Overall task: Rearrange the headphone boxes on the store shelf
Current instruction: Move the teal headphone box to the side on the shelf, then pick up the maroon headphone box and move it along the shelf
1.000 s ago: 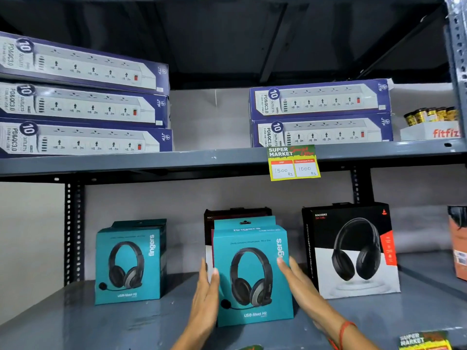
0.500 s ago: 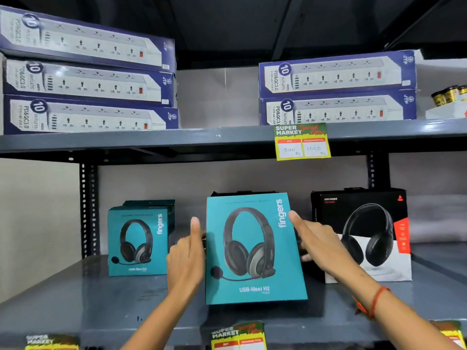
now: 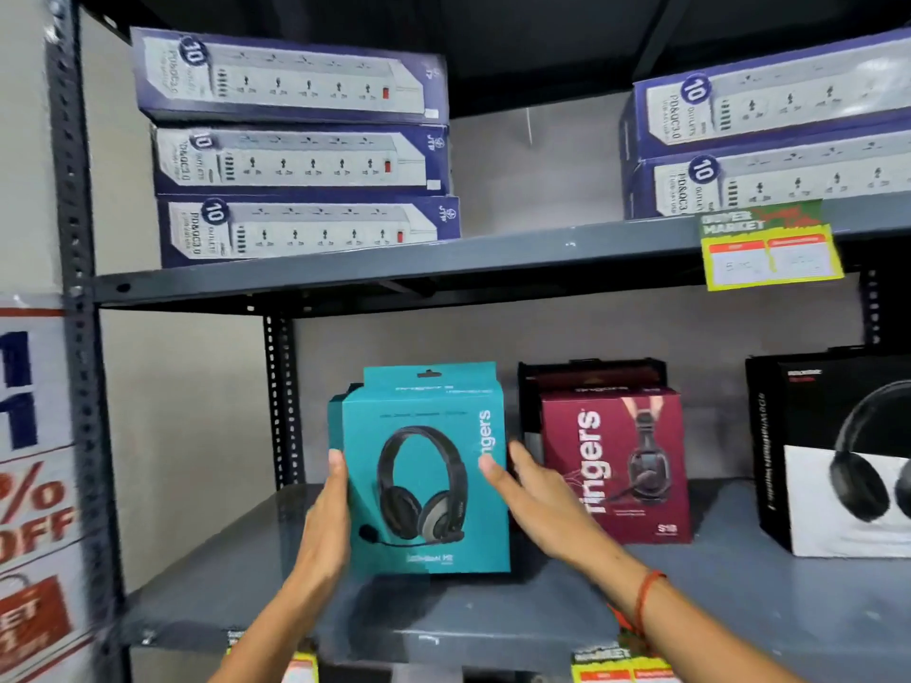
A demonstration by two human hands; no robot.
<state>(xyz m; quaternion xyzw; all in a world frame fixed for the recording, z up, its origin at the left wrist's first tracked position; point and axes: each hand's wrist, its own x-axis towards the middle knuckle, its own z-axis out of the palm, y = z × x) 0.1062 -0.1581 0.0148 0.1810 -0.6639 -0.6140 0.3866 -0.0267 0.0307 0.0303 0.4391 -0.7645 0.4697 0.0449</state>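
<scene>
A teal headphone box stands upright on the lower shelf, directly in front of a second teal box whose left edge and top peek out behind it. My left hand presses its left side and my right hand presses its right side, so both hold it. To its right stands a maroon headphone box with a dark box behind it. A black-and-white headphone box is at the far right.
Purple power-strip boxes are stacked on the upper shelf, three at left and two at right. A yellow price tag hangs from the upper shelf edge. The rack's upright post and sale posters are at left.
Both hands have carried the teal box leftward and set it in front of the other teal box. This uncovered the maroon box. The view has shifted left.
</scene>
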